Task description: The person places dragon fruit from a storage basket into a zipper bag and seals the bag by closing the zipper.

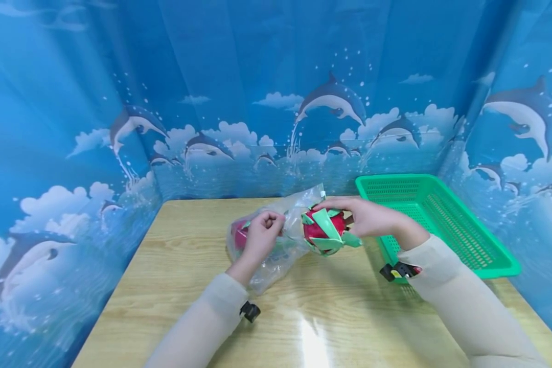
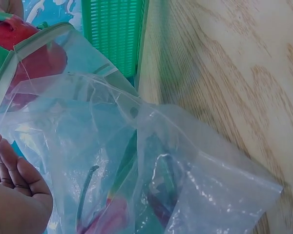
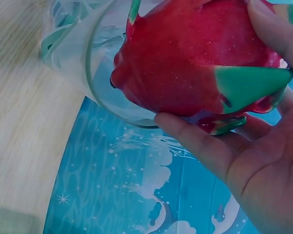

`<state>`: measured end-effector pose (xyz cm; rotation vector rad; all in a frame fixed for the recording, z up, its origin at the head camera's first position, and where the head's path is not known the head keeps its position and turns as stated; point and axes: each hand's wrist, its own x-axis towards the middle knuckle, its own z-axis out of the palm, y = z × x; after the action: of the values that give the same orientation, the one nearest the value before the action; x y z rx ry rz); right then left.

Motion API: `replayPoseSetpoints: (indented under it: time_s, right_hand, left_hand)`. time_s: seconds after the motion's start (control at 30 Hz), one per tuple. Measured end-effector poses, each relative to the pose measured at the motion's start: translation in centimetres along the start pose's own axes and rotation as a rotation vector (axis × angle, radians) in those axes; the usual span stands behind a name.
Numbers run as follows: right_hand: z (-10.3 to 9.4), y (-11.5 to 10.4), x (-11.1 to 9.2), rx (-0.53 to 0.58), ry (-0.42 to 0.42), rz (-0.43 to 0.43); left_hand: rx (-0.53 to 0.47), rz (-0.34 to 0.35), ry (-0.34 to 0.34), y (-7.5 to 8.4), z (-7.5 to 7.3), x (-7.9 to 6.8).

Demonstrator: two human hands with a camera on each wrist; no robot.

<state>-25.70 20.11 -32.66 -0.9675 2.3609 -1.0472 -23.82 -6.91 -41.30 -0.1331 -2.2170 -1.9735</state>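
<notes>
My right hand (image 1: 372, 217) grips a red dragon fruit (image 3: 180, 58) with green scales, thumb on one side and fingers on the other. The fruit is at the mouth of a clear plastic zip bag (image 1: 273, 268); in the right wrist view its tip lies within the ring of the opening. With curled fingers, my left hand (image 1: 263, 235) pinches the rim of the bag, which stands open. Inside the bag, toward its left end, lies another pink-red dragon fruit (image 2: 110, 217) with green tips, partly blurred by the plastic.
A green perforated plastic basket (image 1: 476, 225) stands at the right of the wooden table (image 1: 184, 266), just beyond my right forearm. Blue dolphin-print curtains (image 1: 239, 102) close off the back and both sides.
</notes>
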Motion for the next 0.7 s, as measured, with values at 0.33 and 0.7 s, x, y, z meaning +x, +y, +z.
replayPoseSetpoints:
  time_s: [0.33,0.7]
  right_hand:
    - [0.6,-0.3,0.6,-0.043,0.015,-0.024]
    - [1.8,-0.6,1.5,-0.061,0.106,-0.047]
  left_hand:
    - [-0.014,0.005,0.001,-0.2,-0.1,-0.1]
    - [-0.011,0.033,-0.029,-0.2,0.0,-0.1]
